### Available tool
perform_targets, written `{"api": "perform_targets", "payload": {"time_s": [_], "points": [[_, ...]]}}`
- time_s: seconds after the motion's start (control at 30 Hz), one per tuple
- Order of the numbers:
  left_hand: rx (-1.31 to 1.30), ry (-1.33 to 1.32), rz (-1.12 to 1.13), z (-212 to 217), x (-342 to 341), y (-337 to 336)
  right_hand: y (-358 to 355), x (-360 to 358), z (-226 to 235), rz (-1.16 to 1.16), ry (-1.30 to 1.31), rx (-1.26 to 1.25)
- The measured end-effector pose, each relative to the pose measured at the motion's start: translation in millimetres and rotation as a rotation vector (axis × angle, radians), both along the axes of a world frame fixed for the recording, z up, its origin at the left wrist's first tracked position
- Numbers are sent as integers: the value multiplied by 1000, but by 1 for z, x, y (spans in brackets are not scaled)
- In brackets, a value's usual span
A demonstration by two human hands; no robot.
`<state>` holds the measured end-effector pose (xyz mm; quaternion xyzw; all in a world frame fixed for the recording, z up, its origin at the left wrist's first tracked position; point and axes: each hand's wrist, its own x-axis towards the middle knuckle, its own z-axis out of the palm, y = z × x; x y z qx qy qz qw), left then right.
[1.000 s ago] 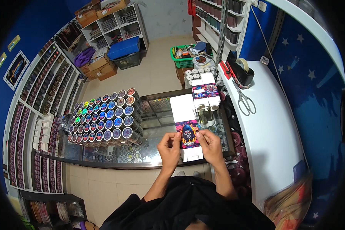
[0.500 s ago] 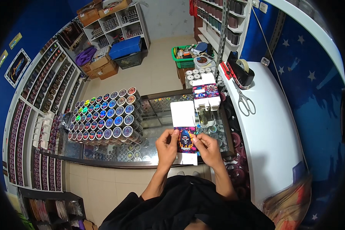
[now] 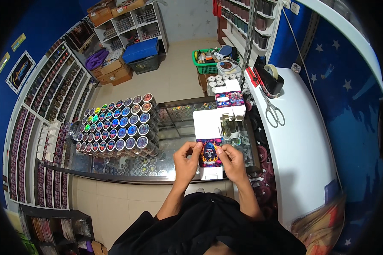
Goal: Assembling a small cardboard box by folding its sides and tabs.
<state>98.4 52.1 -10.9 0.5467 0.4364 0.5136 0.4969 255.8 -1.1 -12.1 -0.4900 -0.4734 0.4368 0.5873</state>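
Between my hands, over the near edge of the glass-topped counter, is a small cardboard box [image 3: 209, 154] with a hooded skull and flames printed on it. A wide white flap stands out at its far end and a shorter white one at its near end. My left hand [image 3: 187, 159] grips the box's left edge, thumb on the printed face. My right hand [image 3: 232, 160] pinches the right edge, thumb likewise on top. Just beyond lie more printed boxes [image 3: 230, 99] with white flaps, beside a clear container [image 3: 230, 128].
Many round-lidded jars [image 3: 123, 122] stand in rows on the counter [image 3: 168, 146] to the left. On the white table [image 3: 300, 127] at right are scissors [image 3: 274, 112] and a tape dispenser [image 3: 266, 80]. A green basket [image 3: 205, 68] sits at the back.
The box in my hands has shifted slightly right and turned flatter, its printed face showing wider. My right thumb now lies further along the right edge. Both hands keep their hold.
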Motion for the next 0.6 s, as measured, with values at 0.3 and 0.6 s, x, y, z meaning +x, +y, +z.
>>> {"api": "perform_targets", "payload": {"time_s": [0.3, 0.6], "points": [[132, 176, -63, -8, 0, -12, 4, 2, 2, -167, 33, 75], [73, 105, -1, -4, -1, -13, 3, 4, 0, -12, 28, -11]]}}
